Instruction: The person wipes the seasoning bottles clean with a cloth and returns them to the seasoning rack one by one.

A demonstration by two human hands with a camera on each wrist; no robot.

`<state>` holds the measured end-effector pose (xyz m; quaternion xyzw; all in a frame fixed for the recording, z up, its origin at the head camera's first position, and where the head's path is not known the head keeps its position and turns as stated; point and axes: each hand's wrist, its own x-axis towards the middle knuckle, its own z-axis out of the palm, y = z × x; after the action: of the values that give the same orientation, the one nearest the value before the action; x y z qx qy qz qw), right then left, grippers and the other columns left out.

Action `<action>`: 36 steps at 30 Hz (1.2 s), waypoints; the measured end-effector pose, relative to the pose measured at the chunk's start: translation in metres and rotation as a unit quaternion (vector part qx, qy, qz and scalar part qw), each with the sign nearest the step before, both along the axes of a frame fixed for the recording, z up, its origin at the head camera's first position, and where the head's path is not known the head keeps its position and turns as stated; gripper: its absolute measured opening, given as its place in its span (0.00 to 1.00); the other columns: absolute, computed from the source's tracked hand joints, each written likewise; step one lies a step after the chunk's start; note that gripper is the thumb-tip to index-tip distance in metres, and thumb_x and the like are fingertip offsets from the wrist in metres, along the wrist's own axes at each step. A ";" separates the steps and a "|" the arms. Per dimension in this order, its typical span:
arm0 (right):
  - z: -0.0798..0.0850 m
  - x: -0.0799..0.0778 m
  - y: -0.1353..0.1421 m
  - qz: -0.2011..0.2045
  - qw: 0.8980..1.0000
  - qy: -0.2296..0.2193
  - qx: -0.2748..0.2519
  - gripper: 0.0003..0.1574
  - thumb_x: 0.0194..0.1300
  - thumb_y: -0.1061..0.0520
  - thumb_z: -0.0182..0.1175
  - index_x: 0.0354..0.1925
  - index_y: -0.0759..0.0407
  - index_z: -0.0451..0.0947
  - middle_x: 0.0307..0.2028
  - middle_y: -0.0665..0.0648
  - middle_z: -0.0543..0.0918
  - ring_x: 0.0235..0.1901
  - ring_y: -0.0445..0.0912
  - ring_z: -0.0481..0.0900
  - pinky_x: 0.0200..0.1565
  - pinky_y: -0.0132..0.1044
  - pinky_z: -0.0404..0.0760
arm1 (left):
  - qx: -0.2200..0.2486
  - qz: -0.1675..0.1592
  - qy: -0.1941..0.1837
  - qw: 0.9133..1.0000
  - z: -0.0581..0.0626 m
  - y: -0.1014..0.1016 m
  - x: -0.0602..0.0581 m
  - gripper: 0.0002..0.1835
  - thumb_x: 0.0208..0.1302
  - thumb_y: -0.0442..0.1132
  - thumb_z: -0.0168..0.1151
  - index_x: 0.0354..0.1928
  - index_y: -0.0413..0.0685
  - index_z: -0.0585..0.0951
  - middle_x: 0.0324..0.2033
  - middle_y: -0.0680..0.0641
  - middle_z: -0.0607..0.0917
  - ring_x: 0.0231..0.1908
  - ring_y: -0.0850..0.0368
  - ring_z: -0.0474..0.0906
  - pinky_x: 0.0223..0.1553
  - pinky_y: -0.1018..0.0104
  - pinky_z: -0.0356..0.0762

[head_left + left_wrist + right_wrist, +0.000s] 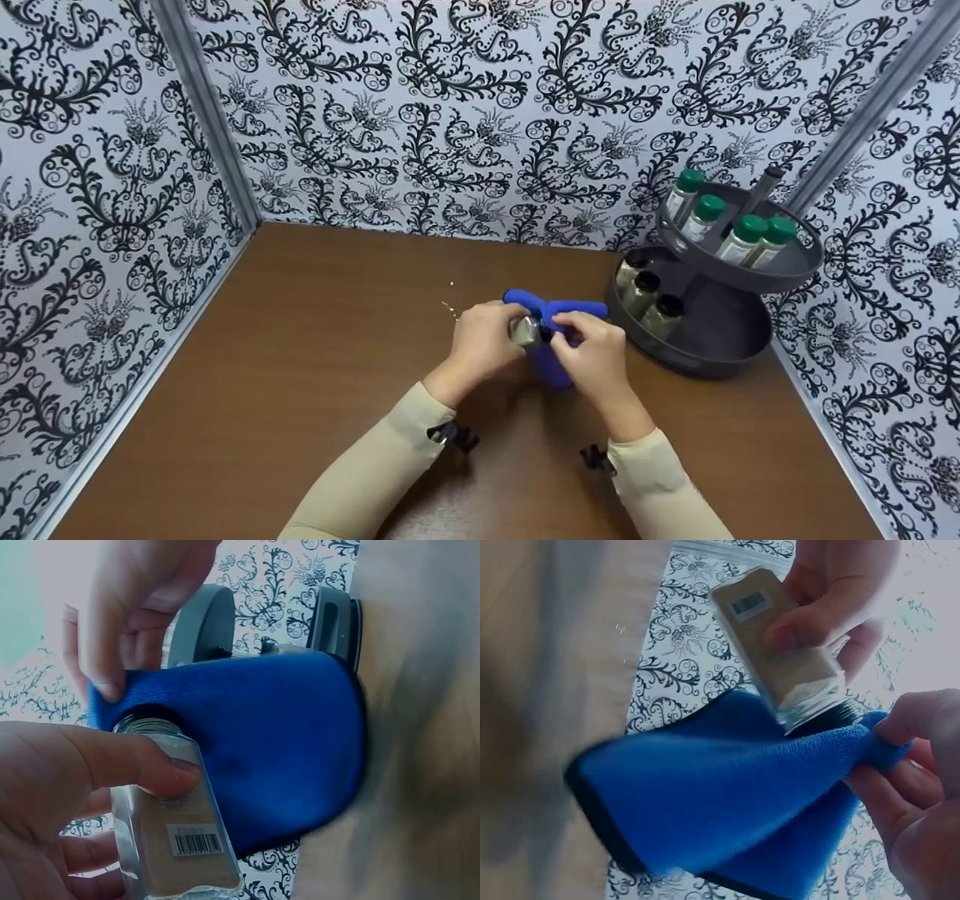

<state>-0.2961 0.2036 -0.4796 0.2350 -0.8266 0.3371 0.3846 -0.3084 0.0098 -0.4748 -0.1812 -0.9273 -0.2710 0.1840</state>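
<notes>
Glass jar (pixel 525 332) is out over the table (pixel 337 360), gripped in the person's left hand (pixel 484 334), with its black cap (pixel 834 717) up against a blue cloth (pixel 553 367) that the right hand (pixel 596 349) has pinched. I'd call it mid-wipe: cloth's at the jar, but the jar isn't on the two-tier rack (pixel 716 330), and there are pale crumbs (pixel 448 306) on the table (clearly not swept up). Over on the rack, three black-capped jars (pixel 640 300) sit below four green-capped ones (pixel 742 244), no telling whether those are done.
</notes>
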 end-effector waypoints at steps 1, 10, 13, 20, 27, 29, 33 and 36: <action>0.000 -0.001 0.001 -0.006 1.000 -0.015 -0.009 0.14 0.48 0.73 0.70 0.34 0.61 0.91 0.33 0.57 0.93 0.32 0.48 0.91 0.37 0.29 0.86 | 0.000 0.000 0.000 1.000 0.001 0.000 0.000 0.25 0.43 0.42 0.81 0.49 0.59 0.91 0.43 0.52 0.93 0.40 0.51 0.88 0.39 0.52 0.85; -0.003 0.000 -0.001 -0.018 0.999 -0.030 -0.032 0.13 0.48 0.72 0.69 0.33 0.61 0.91 0.31 0.56 0.93 0.29 0.46 0.88 0.35 0.20 0.80 | 0.015 0.000 -0.008 1.000 -0.002 0.000 -0.003 0.26 0.40 0.39 0.82 0.49 0.60 0.91 0.43 0.53 0.93 0.40 0.51 0.88 0.40 0.54 0.84; -0.003 0.003 -0.003 0.006 1.000 0.009 -0.024 0.14 0.48 0.73 0.69 0.34 0.62 0.91 0.33 0.57 0.93 0.31 0.48 0.91 0.36 0.25 0.86 | 0.007 -0.001 -0.009 1.000 -0.005 0.002 -0.003 0.26 0.41 0.38 0.82 0.48 0.59 0.92 0.41 0.52 0.92 0.39 0.51 0.87 0.39 0.54 0.84; -0.009 -0.003 0.000 0.007 1.000 0.000 -0.024 0.13 0.49 0.73 0.70 0.35 0.62 0.91 0.34 0.58 0.93 0.33 0.48 0.91 0.39 0.23 0.85 | -0.007 0.005 -0.001 1.000 -0.005 0.003 -0.002 0.26 0.42 0.39 0.81 0.49 0.60 0.92 0.42 0.52 0.92 0.40 0.51 0.88 0.40 0.53 0.84; -0.012 -0.008 -0.001 -0.013 0.998 -0.032 -0.050 0.15 0.48 0.74 0.69 0.34 0.61 0.91 0.32 0.57 0.93 0.29 0.44 0.88 0.35 0.20 0.81 | 0.024 0.010 -0.003 1.000 -0.004 -0.002 -0.004 0.27 0.39 0.39 0.84 0.48 0.59 0.91 0.43 0.52 0.93 0.43 0.50 0.89 0.43 0.53 0.85; -0.011 -0.005 -0.003 -0.007 0.999 -0.009 -0.039 0.15 0.47 0.74 0.69 0.33 0.61 0.91 0.32 0.57 0.93 0.30 0.46 0.89 0.35 0.25 0.84 | 0.031 0.005 -0.003 0.999 -0.006 -0.002 -0.006 0.27 0.38 0.39 0.84 0.48 0.58 0.91 0.42 0.51 0.92 0.42 0.50 0.89 0.43 0.53 0.85; -0.009 0.002 -0.010 0.008 0.999 0.041 -0.012 0.14 0.48 0.73 0.70 0.34 0.61 0.91 0.34 0.57 0.93 0.34 0.50 0.92 0.38 0.39 0.89 | 0.035 0.010 0.001 0.999 -0.009 -0.003 -0.008 0.27 0.39 0.38 0.85 0.47 0.58 0.91 0.39 0.51 0.91 0.38 0.50 0.87 0.41 0.53 0.84; -0.008 0.007 -0.015 0.011 0.998 0.061 0.002 0.14 0.48 0.73 0.71 0.35 0.61 0.91 0.35 0.57 0.93 0.36 0.52 0.92 0.42 0.45 0.88 | 0.033 0.016 0.010 0.999 -0.011 -0.004 -0.008 0.26 0.39 0.39 0.86 0.46 0.58 0.91 0.37 0.51 0.91 0.36 0.50 0.87 0.39 0.53 0.84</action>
<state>-0.2894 0.1883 -0.4874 0.2647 -0.7996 0.3246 0.4304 -0.3165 0.0053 -0.4855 -0.1628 -0.9186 -0.2969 0.2036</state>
